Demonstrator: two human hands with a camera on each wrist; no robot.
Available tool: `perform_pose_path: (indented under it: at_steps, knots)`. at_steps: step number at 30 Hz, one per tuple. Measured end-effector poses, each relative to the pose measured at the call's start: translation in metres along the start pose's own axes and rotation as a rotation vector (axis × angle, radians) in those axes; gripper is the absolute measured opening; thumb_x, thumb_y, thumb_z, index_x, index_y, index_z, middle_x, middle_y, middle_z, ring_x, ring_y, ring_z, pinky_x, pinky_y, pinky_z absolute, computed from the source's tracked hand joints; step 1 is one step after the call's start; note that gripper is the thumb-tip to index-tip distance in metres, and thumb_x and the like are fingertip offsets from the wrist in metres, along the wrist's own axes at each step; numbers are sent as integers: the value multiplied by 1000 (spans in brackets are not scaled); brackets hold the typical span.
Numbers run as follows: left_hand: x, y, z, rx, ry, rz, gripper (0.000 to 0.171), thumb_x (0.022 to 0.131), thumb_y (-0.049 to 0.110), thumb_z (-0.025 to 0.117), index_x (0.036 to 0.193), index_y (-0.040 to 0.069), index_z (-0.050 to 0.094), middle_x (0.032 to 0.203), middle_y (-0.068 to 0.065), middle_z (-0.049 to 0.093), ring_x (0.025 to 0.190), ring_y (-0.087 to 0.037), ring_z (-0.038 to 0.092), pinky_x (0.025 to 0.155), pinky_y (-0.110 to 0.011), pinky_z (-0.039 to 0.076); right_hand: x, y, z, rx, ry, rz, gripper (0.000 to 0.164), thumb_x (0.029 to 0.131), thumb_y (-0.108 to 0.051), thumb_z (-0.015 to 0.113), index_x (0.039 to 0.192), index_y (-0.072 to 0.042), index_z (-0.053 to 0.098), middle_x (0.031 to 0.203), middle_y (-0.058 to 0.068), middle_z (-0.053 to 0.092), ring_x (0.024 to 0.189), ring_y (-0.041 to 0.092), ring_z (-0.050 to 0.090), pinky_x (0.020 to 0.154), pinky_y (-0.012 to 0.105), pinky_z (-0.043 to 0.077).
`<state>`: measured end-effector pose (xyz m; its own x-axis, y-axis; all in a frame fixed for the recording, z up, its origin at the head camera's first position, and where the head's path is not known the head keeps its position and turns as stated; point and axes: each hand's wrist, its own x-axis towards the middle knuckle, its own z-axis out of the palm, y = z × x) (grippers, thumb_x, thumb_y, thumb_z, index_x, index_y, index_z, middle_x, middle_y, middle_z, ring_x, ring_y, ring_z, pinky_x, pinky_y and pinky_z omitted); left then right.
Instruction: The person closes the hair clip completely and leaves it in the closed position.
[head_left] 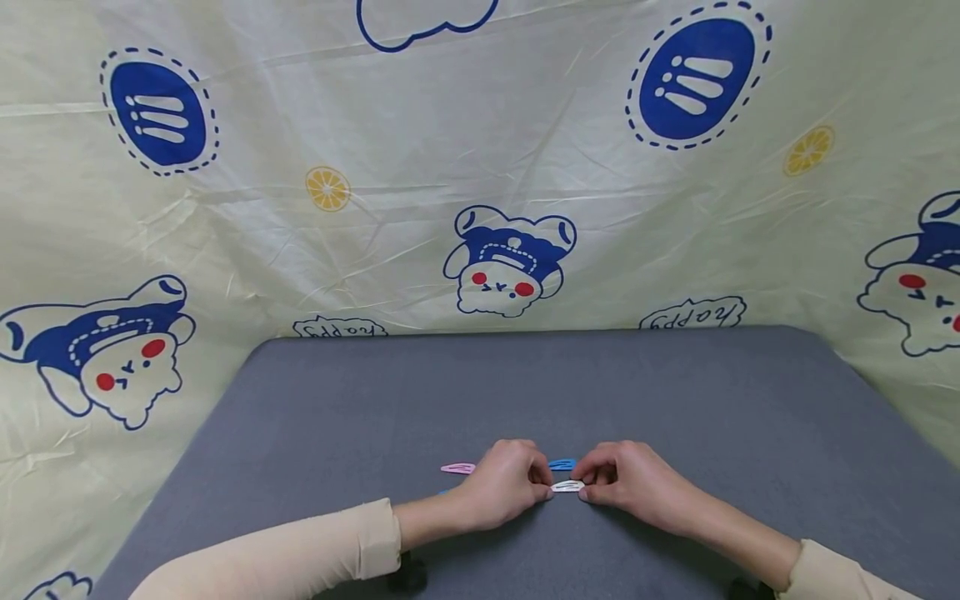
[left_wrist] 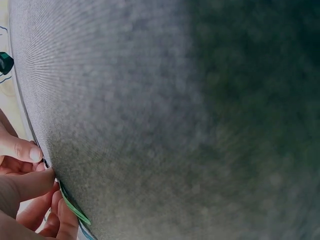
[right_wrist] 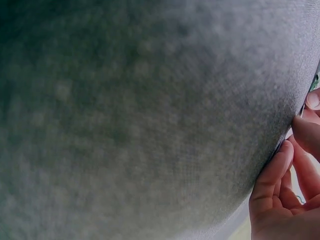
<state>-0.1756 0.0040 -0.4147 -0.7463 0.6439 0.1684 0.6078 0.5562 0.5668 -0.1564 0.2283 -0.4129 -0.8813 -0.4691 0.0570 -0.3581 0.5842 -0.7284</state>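
A white snap hair clip (head_left: 567,486) lies flat on the grey table between the two hands. My left hand (head_left: 506,485) pinches its left end with thumb and fingertips, while the thumb and index finger of my right hand (head_left: 641,485) grip the right end. Just behind it is a blue hair clip (head_left: 562,464), partly covered by the fingers. To the left of the left hand lies a pink hair clip (head_left: 458,468). The left wrist view shows a green hair clip (left_wrist: 75,207) beside the left fingers; that hand hides it from the head view.
A grey cloth covers the table (head_left: 375,400), whose far edge meets a pale printed curtain (head_left: 405,250). A small bit of blue (head_left: 444,492) peeks out behind the left wrist. Both forearms wear cream sleeves (head_left: 300,550).
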Motion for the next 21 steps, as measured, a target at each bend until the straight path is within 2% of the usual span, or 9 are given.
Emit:
perform_pose_path:
  at_steps: [13,18,21]
  knots:
    - [1,1,-3,5,-36,8,8,80,10,81,77,14,75,71,14,53,65,5,49,59,-12,40,-1,2,-3,39,-30,15,12,85,-17,78,96,-15,74,80,-9,63,68,5,58,60,24,48]
    - [1,-2,-6,-60,-63,18,7,80,9,81,78,13,75,72,14,54,66,5,50,61,-12,42,-3,0,-4,47,-28,23,15,84,-18,78,98,-13,74,82,-9,64,70,5,58,61,25,48]
    - [-1,-4,-10,-112,-55,10,7,81,8,80,79,12,75,73,15,54,66,5,51,61,-13,43,-5,-2,-5,60,-10,24,15,84,-18,78,99,-14,74,82,-8,65,71,6,59,63,25,49]
